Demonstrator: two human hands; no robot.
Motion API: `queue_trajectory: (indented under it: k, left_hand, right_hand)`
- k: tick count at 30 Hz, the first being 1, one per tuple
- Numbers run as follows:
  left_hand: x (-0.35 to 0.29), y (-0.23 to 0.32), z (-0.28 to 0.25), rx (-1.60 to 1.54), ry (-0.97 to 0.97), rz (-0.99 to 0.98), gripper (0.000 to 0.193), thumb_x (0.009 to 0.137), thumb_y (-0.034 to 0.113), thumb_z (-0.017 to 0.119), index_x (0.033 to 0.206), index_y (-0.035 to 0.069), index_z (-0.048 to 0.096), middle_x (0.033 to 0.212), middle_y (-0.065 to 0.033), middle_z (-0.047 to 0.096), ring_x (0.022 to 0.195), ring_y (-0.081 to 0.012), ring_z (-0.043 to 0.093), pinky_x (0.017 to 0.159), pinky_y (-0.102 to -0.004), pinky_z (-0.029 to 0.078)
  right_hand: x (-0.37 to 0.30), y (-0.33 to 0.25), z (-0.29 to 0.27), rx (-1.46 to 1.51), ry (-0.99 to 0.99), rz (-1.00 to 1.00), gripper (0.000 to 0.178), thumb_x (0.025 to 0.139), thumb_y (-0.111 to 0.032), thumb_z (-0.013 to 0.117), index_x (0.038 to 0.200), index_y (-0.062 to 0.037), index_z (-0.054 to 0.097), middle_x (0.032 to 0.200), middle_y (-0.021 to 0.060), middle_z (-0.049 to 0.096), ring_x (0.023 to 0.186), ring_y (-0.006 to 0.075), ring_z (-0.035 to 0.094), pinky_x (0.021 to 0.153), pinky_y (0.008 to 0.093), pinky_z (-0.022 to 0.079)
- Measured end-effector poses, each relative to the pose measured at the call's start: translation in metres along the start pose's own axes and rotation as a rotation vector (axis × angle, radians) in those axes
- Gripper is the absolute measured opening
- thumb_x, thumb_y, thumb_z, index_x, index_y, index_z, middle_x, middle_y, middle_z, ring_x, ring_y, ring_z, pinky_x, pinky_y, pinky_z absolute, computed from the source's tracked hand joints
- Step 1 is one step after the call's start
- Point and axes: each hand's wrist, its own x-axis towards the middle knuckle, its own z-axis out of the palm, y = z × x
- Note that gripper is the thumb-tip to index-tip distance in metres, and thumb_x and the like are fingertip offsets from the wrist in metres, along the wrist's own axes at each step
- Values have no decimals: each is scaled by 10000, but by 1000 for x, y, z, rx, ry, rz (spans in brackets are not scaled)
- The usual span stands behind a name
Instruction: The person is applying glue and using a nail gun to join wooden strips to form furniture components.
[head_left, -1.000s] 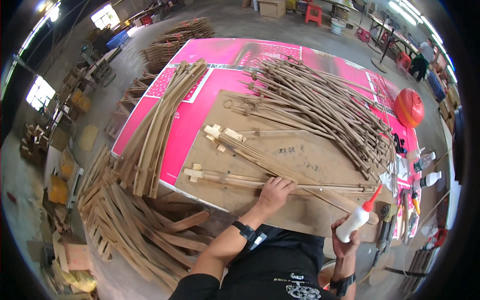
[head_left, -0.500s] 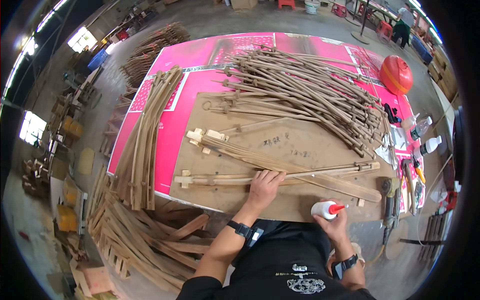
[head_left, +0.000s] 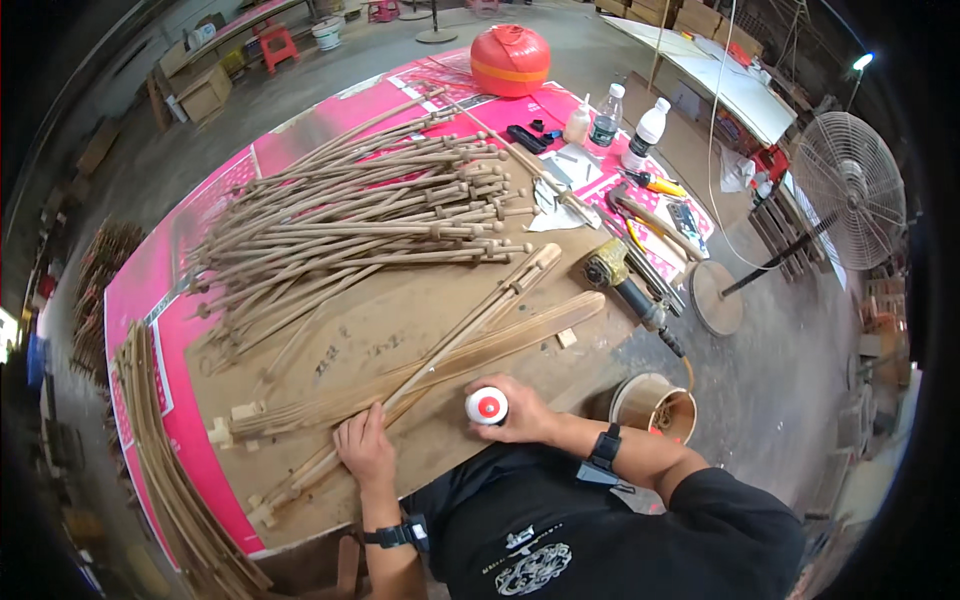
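Observation:
My left hand [head_left: 365, 447] is closed over a long thin wooden rod [head_left: 432, 358], which lies along a narrow flat wooden slat near the table's front edge. In my right hand [head_left: 522, 410] is a white squeeze bottle [head_left: 474, 398] with a red nozzle cap, held upright just above the board, its cap toward me. Beyond the rod lies a bundle of flat wooden slats [head_left: 480, 345], with small pale wood blocks [head_left: 222, 432] by its left end. Another small block [head_left: 567, 338] sits near its right end.
A big pile of knobbed wooden rods [head_left: 350, 225] covers the far side. Long slats [head_left: 165, 450] hang over the left edge. To the right lie a nail gun [head_left: 625, 285], a hammer [head_left: 655, 222] and bottles [head_left: 607, 115]. A bucket [head_left: 655, 405] and a standing fan [head_left: 850, 185] are beyond.
The view has swung to the right. My right hand has brought the bottle closer to the slats, and its nozzle now points up rather than sideways. My left hand stays on the rod.

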Motion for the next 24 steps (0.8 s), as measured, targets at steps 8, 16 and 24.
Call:
queue_trajectory:
  k: [8,16,24]
  left_hand:
    - [3,-1,-1,42,23,-24,218,915,137,770,1132,127,777,999,-31,714,925,-277,640,844,-440,494]
    - [2,1,-3,29,27,-21,228,886,140,794,1114,132,785,985,-22,694,924,-262,646,844,-439,495]
    - [0,1,-2,6,49,-40,247,862,133,804,1109,137,791,997,-27,683,937,-269,644,846,-437,494]
  right_hand:
    - [2,6,6,32,-7,-4,652,760,-222,914,1324,-98,612,1232,146,696,1147,350,684,992,430,560]
    - [1,9,3,32,-3,-57,723,753,-237,923,1369,-65,585,1307,172,665,1232,368,636,1057,443,523]
    - [-14,-10,-80,-298,-45,-222,790,751,-90,730,1495,-5,478,1495,258,529,1381,451,508,1188,527,401]
